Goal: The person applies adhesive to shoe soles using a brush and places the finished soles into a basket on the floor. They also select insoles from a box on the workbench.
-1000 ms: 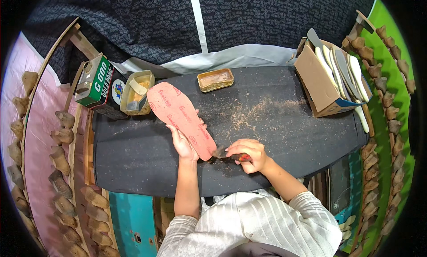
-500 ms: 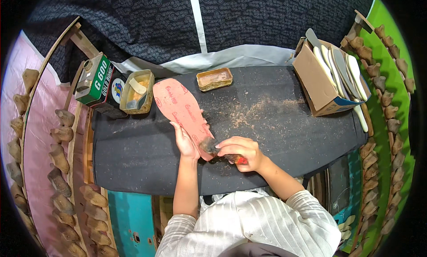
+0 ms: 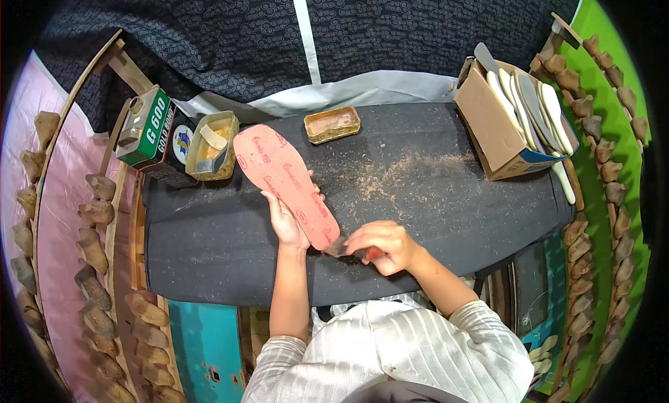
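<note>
A pink, sole-shaped sheet [image 3: 289, 176] with red markings slants across the middle, its narrower end toward me. My left hand [image 3: 287, 222] grips it along the near left edge, fingers curled beneath and fingertips showing at the right edge. In my right hand [image 3: 387, 246] is a small brush [image 3: 337, 247] with some red on it. Motion smears the brush, whose head is at the near end of the sole. The undersides of both the sole and the left palm are hidden.
Tan shavings [image 3: 383, 176] litter the dark tabletop [image 3: 432, 242]. A tin can [image 3: 155, 134], a tub [image 3: 214, 167] with spreaders and a shallow tray [image 3: 332, 132] stand along the back. At right a cardboard box [image 3: 491, 138] holds soles. Racks of wooden shoe lasts [image 3: 92, 246] flank the table.
The brush has slipped off the sole's face to its near end, with my right hand shifting slightly. My left hand still holds the sole, now turned a little differently.
</note>
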Available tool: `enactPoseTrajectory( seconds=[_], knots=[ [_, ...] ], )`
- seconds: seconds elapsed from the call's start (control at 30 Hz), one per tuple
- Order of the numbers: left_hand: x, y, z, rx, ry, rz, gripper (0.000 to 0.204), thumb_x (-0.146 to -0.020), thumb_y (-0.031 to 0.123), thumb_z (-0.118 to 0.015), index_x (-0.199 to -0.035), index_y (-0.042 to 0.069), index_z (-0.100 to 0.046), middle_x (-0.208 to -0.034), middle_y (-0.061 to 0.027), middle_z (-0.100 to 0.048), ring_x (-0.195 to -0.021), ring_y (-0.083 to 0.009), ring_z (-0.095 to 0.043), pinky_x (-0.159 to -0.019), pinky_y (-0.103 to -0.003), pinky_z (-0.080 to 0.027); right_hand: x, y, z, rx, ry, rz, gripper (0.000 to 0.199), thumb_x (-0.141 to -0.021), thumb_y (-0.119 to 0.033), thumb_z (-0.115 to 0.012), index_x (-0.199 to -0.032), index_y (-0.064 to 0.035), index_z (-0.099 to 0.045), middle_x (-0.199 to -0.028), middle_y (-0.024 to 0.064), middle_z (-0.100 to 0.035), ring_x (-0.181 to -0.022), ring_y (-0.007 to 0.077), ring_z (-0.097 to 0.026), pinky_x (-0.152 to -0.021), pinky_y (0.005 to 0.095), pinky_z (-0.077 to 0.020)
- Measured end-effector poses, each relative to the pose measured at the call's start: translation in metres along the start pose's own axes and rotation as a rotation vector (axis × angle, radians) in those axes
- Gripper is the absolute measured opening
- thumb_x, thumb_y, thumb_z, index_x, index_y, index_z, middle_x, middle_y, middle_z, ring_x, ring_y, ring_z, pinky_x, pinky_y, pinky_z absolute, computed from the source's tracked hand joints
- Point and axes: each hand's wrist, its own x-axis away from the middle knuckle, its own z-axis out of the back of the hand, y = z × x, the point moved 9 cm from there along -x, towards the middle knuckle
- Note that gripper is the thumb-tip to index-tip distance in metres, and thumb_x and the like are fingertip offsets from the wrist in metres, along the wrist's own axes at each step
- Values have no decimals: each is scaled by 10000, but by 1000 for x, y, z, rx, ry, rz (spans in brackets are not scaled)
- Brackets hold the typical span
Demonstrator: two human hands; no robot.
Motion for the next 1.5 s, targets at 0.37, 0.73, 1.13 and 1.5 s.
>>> enactPoseTrajectory(
  seconds=[0.37, 0.73, 1.13, 1.5],
  knots=[
    [5, -1, -2, -40, 132, 13, 686, -895, 598, -208, -1283, 54, -364, -1108, -162, -536, -823, -258, -567, -691, -405, -515, -19, -2, 33, 144, 264, -78, 316, -585, 15, -559, -886, -24, -646, -982, 150, -639, -848, 268, -631, -740, 330, -505],
    [1, 4, 5, 15, 0, -40, 681, -897, 589, -221, -1276, 43, -371, -1141, -157, -509, -824, -254, -544, -706, -409, -499, -1, 21, 19, -132, 111, -244, 311, -562, 87, -472, -827, -5, -608, -846, 120, -631, -715, 234, -631, -663, 296, -508],
    [0, 6, 6, 28, 18, -46, 680, -899, 588, -220, -1274, 42, -374, -1133, -155, -511, -827, -257, -545, -702, -403, -493, 11, 28, 9, -98, 44, -278, 356, -558, 77, -471, -867, -14, -623, -924, 136, -636, -824, 260, -630, -741, 324, -503],
    [2, 1, 4, 24, 4, -20, 687, -898, 593, -207, -1267, 41, -379, -1134, -151, -512, -817, -247, -546, -708, -402, -502, 0, 14, 6, -38, 41, -186, 348, -548, 69, -477, -858, -20, -607, -859, 124, -629, -805, 285, -627, -740, 330, -501]
  ],
)
